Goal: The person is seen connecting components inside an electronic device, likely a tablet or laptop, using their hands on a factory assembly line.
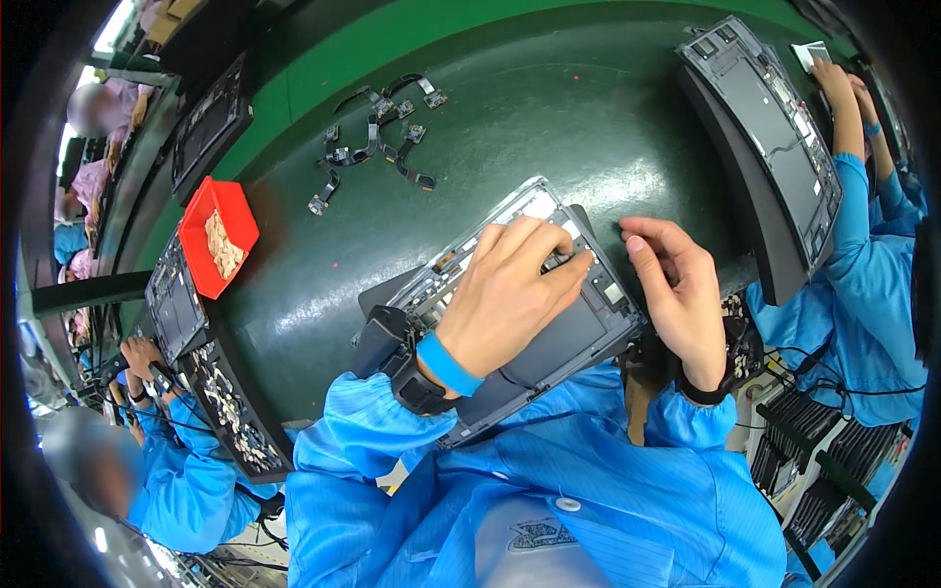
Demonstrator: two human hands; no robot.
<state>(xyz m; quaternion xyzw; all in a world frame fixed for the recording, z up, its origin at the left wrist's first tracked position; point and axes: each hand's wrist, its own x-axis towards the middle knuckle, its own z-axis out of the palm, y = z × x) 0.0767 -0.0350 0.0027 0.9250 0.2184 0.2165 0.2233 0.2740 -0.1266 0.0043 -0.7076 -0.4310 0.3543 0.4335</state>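
Note:
An opened laptop base (549, 343), its inner parts and dark grey battery area exposed, lies tilted in front of me on a black support. My left hand (510, 289) rests over its upper part. The thumb and bent fingers close together there near the circuit parts; whatever lies between them is hidden. Just off the laptop's right edge, my right hand (681, 289) is raised with fingers curled and thumb and forefinger tips brought close. Something small and dark may be between those tips, too small to name. A blue band (448, 365) circles my left wrist.
Several ribbon cables with small boards (372, 137) lie on the green table (470, 127). At left are a red bin of pale pieces (251, 230) and a black tray of small parts (270, 446). Another opened laptop (765, 127) stands at right. Co-workers in blue flank me.

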